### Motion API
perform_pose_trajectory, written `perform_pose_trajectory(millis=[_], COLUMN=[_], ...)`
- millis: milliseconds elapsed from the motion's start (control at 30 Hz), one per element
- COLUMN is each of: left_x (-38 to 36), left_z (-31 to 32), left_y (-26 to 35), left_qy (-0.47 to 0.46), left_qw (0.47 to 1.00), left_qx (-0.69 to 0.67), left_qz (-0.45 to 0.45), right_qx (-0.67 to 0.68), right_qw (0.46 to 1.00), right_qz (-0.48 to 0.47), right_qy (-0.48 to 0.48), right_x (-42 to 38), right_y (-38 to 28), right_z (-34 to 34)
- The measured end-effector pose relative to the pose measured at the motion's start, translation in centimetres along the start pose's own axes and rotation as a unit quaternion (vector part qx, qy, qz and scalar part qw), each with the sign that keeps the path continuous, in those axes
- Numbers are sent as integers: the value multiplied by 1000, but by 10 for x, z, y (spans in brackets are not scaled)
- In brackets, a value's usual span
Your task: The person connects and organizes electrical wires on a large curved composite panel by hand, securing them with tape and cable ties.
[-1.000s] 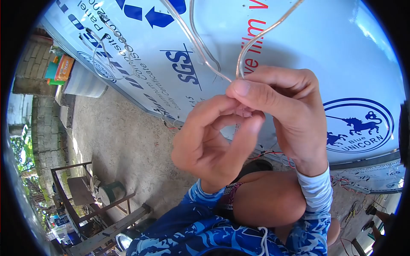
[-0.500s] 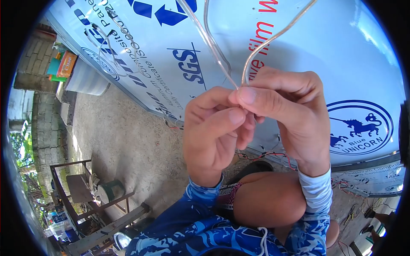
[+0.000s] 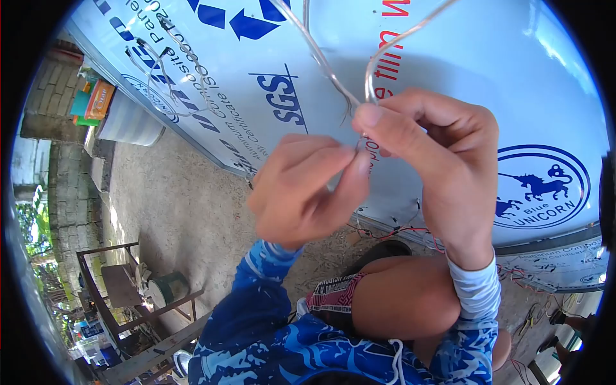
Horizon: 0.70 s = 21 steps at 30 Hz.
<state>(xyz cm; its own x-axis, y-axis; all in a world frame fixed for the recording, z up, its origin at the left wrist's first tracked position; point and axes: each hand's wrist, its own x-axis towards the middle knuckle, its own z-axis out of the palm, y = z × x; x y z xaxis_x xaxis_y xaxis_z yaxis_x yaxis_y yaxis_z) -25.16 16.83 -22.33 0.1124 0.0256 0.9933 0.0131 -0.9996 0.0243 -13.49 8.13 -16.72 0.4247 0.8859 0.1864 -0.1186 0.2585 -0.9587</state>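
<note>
My right hand (image 3: pixel 443 151) pinches a clear-coated electrical wire (image 3: pixel 410 31) between thumb and index finger. A second clear-coated wire (image 3: pixel 319 56) comes down from the top and ends in loose, fine strands just left of the right fingertips. Below the right thumb, the fingertips of my left hand (image 3: pixel 308 189) close on a thin bare wire end that runs up into the right hand's pinch. The left hand is slightly blurred. Both hands are raised in front of a large white panel (image 3: pixel 359 77) with blue and red print.
Thin red and black wires (image 3: pixel 410 229) run along the panel's lower edge. More wires (image 3: pixel 163 70) hang at its upper left. A metal frame (image 3: pixel 138 321) and a green bucket (image 3: pixel 170 289) stand at lower left. Another person's feet (image 3: pixel 561 346) show at lower right.
My left hand has moved down and left, away from the right fingertips, still pinching. The stranded end of the left wire has come into view. The right hand stays nearly in place.
</note>
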Motion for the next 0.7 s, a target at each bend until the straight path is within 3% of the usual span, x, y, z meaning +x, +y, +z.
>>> perform_pose_trajectory(millis=[33,100,133,167,200,267,367,500,567,700], left_x=[-5,-6,3,6,5,5,7,6,3,4], left_z=[-4,-8,-10,-11,-11,-8,-5,-3,-1,3], left_y=[9,24,34,38,36,26,21,18,13,13], left_qy=[16,30,60,88,90,57,39,39,37,44], left_qw=[977,907,782,614,613,468,453,432,333,297], left_qx=[-161,-320,-440,-533,-530,-635,-641,-659,-738,-751], left_qz=[-140,-272,-437,-576,-579,-612,-618,-614,-586,-588], right_qx=[-8,-17,4,25,26,78,130,113,136,136], right_qw=[1000,1000,1000,999,999,996,986,990,988,985], right_qz=[3,5,10,16,20,19,66,45,26,61], right_qy=[-3,-1,-9,-18,-19,-46,-80,-69,-66,-83], right_x=[2,6,6,6,6,7,7,7,7,6], right_y=[1,2,3,4,5,5,-1,3,5,0], right_z=[-3,-6,-7,-7,-7,-8,-9,-7,-5,-8])
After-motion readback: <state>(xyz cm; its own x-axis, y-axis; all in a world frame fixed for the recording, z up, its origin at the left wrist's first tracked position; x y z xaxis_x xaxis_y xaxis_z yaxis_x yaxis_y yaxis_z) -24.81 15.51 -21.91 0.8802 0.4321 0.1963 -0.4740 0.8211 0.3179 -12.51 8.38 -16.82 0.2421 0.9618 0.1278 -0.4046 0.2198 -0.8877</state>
